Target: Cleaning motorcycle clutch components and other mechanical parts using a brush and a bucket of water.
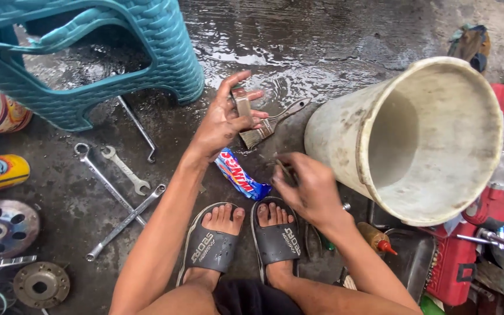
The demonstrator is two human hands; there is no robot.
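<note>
Currently: left hand (224, 121) raised above wet concrete floor (322, 35), grip closed on small flat rusty metal piece (242, 105), thumb across it, long axis near vertical. Right hand (305, 186) lower and nearer body, fingers pinched on thin dark object (283, 170); identity unclear. Metal piece lies up and to left of right hand, apart. Worn paintbrush with grey handle (270, 124) on floor between hands, just beside left fingers, handle pointing toward tilted dirty white plastic bucket (345, 134).

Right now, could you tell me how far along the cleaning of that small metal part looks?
Done: wrenches lie set out on wet floor. In hand: left hand holds a small metal part; right hand pinches a thin tool I cannot identify. Left: paintbrush lies unused.
</note>
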